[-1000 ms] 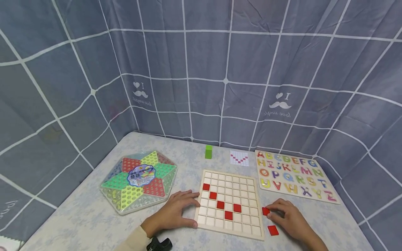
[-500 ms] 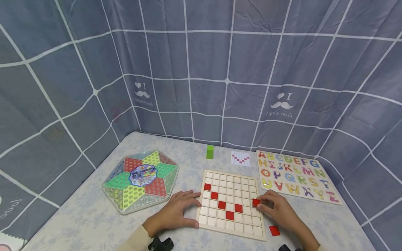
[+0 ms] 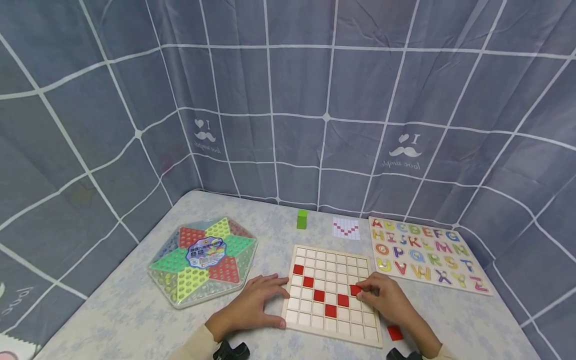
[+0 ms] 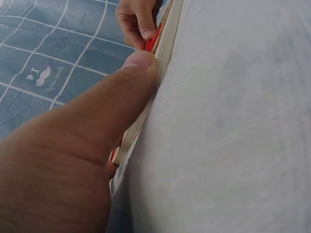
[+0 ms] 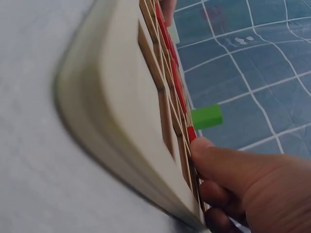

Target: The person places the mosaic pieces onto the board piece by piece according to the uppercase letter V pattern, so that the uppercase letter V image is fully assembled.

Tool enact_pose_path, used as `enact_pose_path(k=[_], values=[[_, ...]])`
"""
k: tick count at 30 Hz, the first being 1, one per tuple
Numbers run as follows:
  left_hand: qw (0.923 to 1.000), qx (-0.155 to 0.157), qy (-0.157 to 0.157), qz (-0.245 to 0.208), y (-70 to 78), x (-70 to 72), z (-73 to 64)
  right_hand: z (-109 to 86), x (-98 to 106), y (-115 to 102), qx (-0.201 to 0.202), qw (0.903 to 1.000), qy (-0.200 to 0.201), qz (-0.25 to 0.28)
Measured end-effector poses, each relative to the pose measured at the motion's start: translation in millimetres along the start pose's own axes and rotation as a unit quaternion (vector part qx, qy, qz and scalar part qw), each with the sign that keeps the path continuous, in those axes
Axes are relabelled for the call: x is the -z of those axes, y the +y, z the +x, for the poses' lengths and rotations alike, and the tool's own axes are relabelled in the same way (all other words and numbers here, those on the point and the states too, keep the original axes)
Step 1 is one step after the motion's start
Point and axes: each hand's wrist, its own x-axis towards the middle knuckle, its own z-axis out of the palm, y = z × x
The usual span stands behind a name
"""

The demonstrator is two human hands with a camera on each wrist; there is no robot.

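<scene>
A wooden grid board [image 3: 311,324] lies on the table with several red tiles [image 3: 330,311] set in its squares in a slanting, V-like line. My right hand [image 3: 388,299] pinches another red tile [image 3: 355,290] between thumb and fingers, over a square on the board's right side. In the right wrist view the thumb [image 5: 214,158] covers most of this tile. My left hand [image 3: 253,304] touches the board's left edge with thumb and fingers spread apart. The left wrist view has its thumb [image 4: 116,90] against the board's side. One loose red tile [image 3: 395,333] lies right of the board.
Behind the board stand a green block [image 3: 302,220] and a small pattern card [image 3: 346,228] with a red V. An alphabet puzzle board [image 3: 423,278] is at the back right. At left sits a hexagonal Chinese checkers box [image 3: 203,260]. A checked curtain [image 3: 297,140] surrounds the table.
My right hand has carried a red tile from the table beside the board leftward over its right-hand squares. The left hand stays at the board's left edge.
</scene>
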Motion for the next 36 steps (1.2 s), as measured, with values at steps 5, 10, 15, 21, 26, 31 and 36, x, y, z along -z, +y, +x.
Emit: enact_pose_path(k=[5,10,15,21,26,31,36], values=[[1.0,-0.003,0.001,0.001,0.8,0.9,1.0,1.9,-2.8,-3.8,-0.033,0.9992,0.017,0.016],[1.0,0.0,-0.003,-0.002,0.6,1.3,-0.4,1.9,-7.3,-5.7,-0.058,0.997,0.017,0.048],[1.0,0.001,-0.004,-0.004,0.7,1.2,-0.9,1.6,-8.9,-7.2,-0.075,0.995,0.023,0.061],[1.0,0.0,-0.004,-0.003,1.3,2.1,0.7,1.6,-8.2,-11.2,-0.092,0.9931,0.035,0.064],[1.0,-0.001,-0.004,-0.004,0.7,1.8,0.8,1.2,-7.6,-12.3,-0.087,0.9947,0.026,0.049],[1.0,-0.001,0.0,0.0,-0.8,1.0,0.4,1.5,-8.4,-10.1,-0.047,0.9984,0.009,0.029],[1.0,0.001,0.0,-0.002,-0.9,-0.5,-0.6,0.5,-10.4,-7.8,-0.007,0.9995,0.012,0.027]])
